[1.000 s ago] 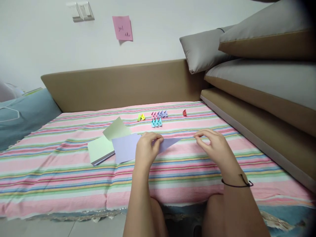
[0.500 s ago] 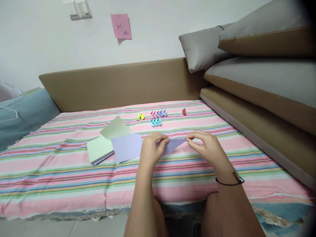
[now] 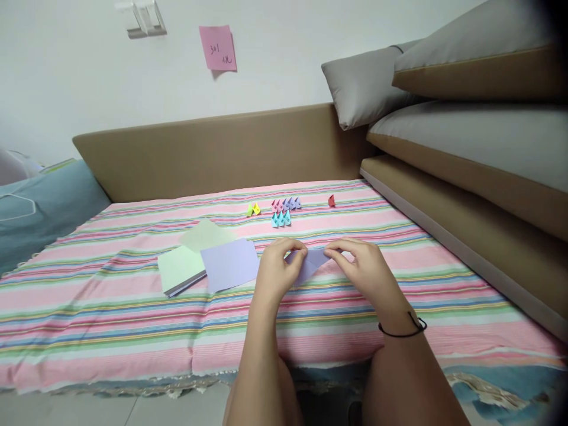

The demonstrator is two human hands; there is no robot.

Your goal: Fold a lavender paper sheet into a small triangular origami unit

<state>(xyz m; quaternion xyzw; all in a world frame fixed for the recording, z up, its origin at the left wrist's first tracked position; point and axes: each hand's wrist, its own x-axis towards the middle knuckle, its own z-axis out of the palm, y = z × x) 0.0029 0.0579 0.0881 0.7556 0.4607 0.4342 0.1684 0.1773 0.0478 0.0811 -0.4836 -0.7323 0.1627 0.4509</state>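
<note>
Between my hands is a folded purple paper (image 3: 312, 263), held just above the striped cloth. My left hand (image 3: 283, 265) pinches its left side between thumb and fingers, hiding part of it. At the right corner, the thumb and fingers of my right hand (image 3: 358, 264) are closed on the same paper. Beside my left hand lies a flat purple sheet (image 3: 229, 265). It overlaps a stack of pale green paper (image 3: 180, 269) and a loose pale green sheet (image 3: 205, 235). Beyond my hands stand small folded paper pieces: pink and purple (image 3: 286, 205), light blue (image 3: 281, 219), yellow (image 3: 254, 209) and red (image 3: 331, 200).
The striped cloth (image 3: 110, 307) covers the seat, which ends at a brown backrest (image 3: 213, 157). Grey and brown cushions (image 3: 465, 154) are piled at the right. A blue-grey cushion (image 3: 48, 207) lies at the left. A pink note (image 3: 218, 48) sticks to the wall.
My right hand has moved left, closer to my left hand, bringing the paper's right corner inward; a crease now shows. The loose pale green sheet lies flatter and looks lighter.
</note>
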